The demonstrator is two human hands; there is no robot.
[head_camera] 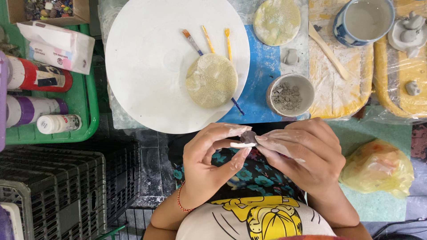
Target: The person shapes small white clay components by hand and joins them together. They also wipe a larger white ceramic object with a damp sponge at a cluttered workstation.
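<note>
My left hand (212,160) and my right hand (302,153) meet over my lap, fingertips together. Between them they pinch a small lump of grey clay (247,136) with a flat white piece under it. Both hands are dusted with pale clay. A red thread bracelet circles my left wrist. Just beyond the hands lies a large white round board (147,66) with a yellowish sponge disc (211,81) on it and three small brushes (209,40) beside the disc.
A small bowl of grey clay bits (290,94) stands right of the board. Farther right are a wooden stick (328,51), a blue-patterned cup (364,20) and clay pieces on yellow plastic (409,33). A green tray (86,111) of bottles and black crates (62,186) are at left.
</note>
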